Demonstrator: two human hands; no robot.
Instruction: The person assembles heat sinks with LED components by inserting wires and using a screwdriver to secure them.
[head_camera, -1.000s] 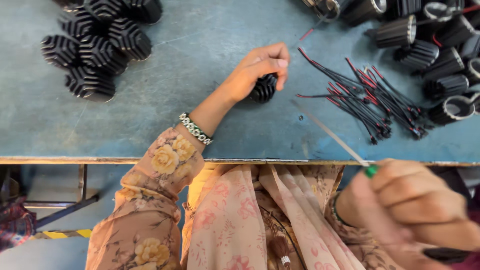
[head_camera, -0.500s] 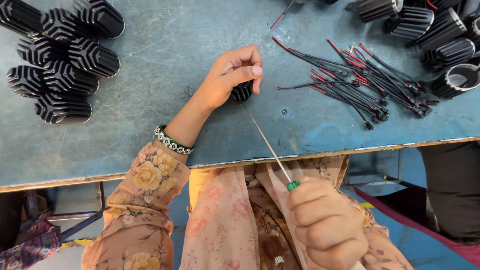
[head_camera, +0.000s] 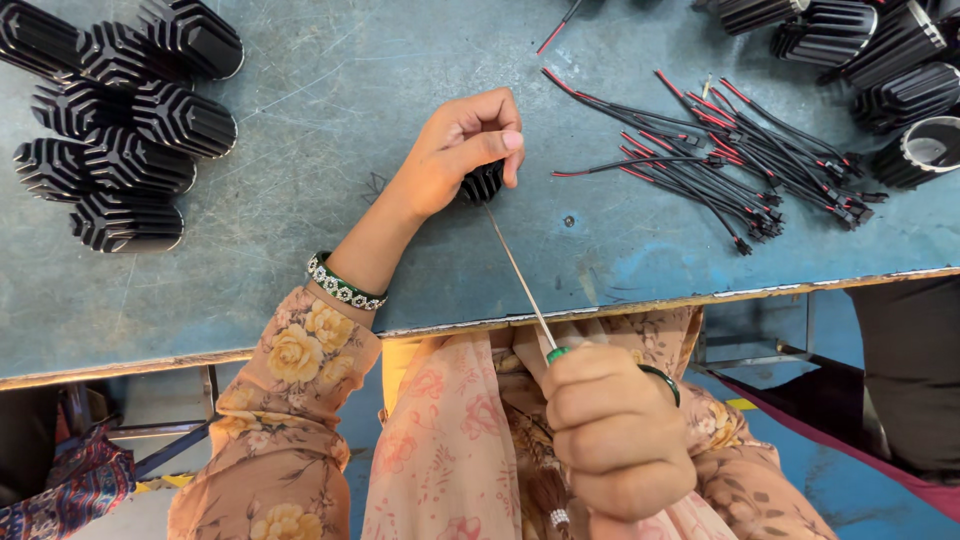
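Blue table (head_camera: 300, 120): left hand (head_camera: 455, 150) half hides gripped finned part (head_camera: 483, 182); right hand (head_camera: 610, 435) fist swallows screwdriver (head_camera: 515, 270) handle.

Finned black part (head_camera: 484, 181) mostly under left hand (head_camera: 455, 150) — screwdriver handle (head_camera: 556, 353) buried in right hand (head_camera: 615, 430)

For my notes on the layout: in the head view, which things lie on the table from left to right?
Pile of black finned housings → left hand on a black finned part → red-and-black wires → more black housings.
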